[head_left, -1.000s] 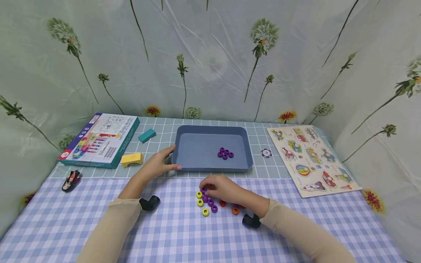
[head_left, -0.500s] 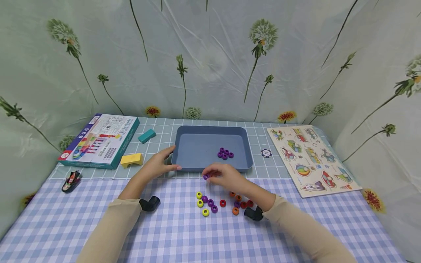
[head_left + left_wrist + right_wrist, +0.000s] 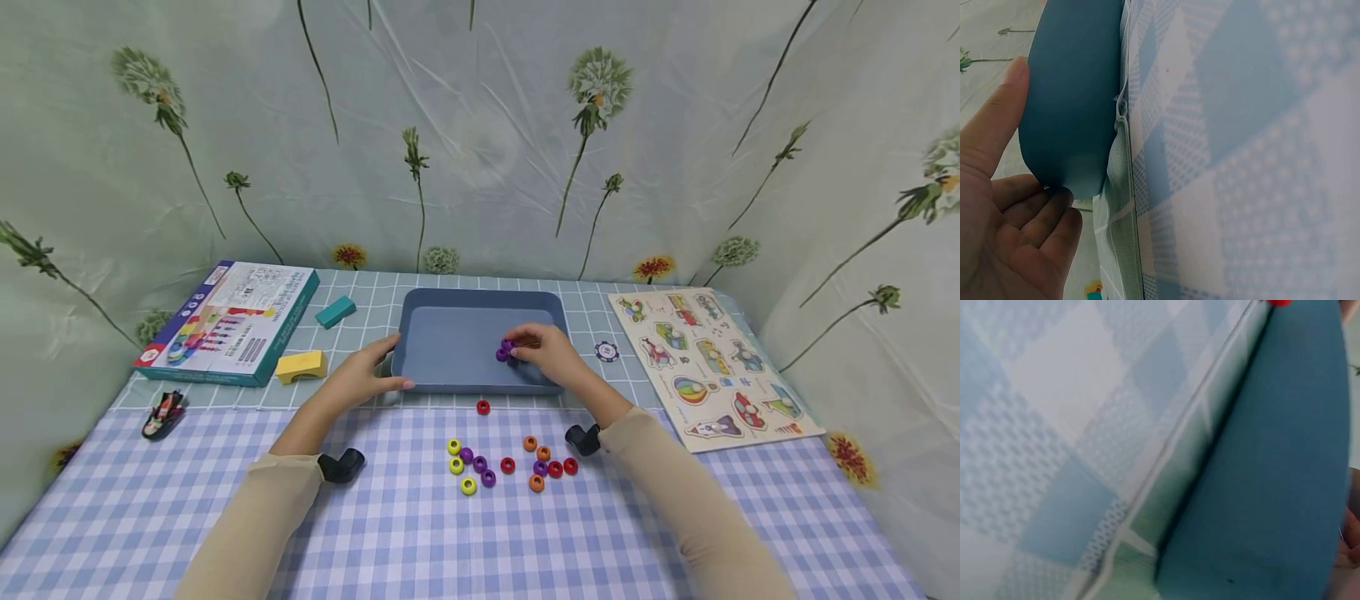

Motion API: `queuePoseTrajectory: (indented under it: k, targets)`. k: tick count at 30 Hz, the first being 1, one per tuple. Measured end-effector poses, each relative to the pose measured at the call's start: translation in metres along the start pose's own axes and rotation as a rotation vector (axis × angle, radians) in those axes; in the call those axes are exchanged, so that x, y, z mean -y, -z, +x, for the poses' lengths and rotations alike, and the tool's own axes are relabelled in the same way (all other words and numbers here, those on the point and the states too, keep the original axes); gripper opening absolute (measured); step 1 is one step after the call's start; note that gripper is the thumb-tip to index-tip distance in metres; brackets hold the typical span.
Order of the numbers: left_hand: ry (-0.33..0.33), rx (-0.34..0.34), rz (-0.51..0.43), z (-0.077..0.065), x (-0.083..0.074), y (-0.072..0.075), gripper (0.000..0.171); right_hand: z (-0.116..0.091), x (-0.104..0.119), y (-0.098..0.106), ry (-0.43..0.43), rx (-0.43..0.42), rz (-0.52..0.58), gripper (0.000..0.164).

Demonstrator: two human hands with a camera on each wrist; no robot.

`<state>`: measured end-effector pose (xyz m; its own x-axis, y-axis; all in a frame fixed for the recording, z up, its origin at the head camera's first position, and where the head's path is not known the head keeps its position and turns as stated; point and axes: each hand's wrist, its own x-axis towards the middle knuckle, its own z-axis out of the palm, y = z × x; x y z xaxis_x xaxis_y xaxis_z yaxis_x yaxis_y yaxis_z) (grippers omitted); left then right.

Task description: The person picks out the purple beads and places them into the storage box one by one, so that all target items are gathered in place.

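My right hand (image 3: 551, 354) reaches over the front wall of the blue-grey tray (image 3: 442, 387) and pinches a purple bead (image 3: 507, 344) at its fingertips. Other purple beads (image 3: 502, 356) lie on the tray floor right beneath, partly covered by the fingers. My left hand (image 3: 362, 372) rests at the tray's front left corner, thumb along the front and fingers at the left side. The left wrist view shows its thumb (image 3: 1013, 87) against the tray wall (image 3: 1075, 94) with the other fingers loosely bent. In the right wrist view the tray wall (image 3: 1266, 456) hides most of the right hand.
Yellow beads (image 3: 456, 466), purple beads (image 3: 480, 463), orange beads (image 3: 530, 443) and red beads (image 3: 555, 469) lie loose before the tray. One red bead (image 3: 483, 407) sits near its front wall. Around stand a game box (image 3: 232, 321), yellow block (image 3: 302, 365), teal block (image 3: 335, 311) and puzzle board (image 3: 712, 367).
My right hand has lifted a purple bead off the tablecloth and carried it up and right into the tray, uncovering a red bead in front. The left hand stays put.
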<state>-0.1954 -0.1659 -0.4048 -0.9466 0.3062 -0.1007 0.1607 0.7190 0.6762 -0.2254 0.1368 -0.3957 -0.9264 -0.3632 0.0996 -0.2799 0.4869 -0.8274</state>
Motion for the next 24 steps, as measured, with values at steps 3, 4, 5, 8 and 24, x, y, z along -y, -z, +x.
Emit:
queuePoseTrajectory:
  k: [3, 4, 5, 8, 24]
  targets:
    - [0.0, -0.002, 0.0, 0.0, 0.0, 0.0, 0.09, 0.004, -0.005, -0.002, -0.009, 0.002, -0.038, 0.02]
    - [-0.001, -0.002, 0.0, 0.0, 0.0, -0.001, 0.09, 0.005, -0.006, -0.002, -0.015, 0.005, -0.05, 0.02]
    - [-0.001, -0.002, 0.0, 0.0, 0.0, -0.001, 0.09, 0.006, -0.007, -0.003, -0.021, 0.007, -0.065, 0.02]
    - [0.0, 0.001, 0.002, 0.0, 0.0, 0.0, 0.091, 0.008, -0.008, -0.006, -0.037, 0.018, -0.115, 0.019]
    - [0.001, -0.001, 0.01, 0.0, 0.0, -0.001, 0.089, -0.016, 0.021, -0.003, 0.067, 0.058, -0.019, 0.033]
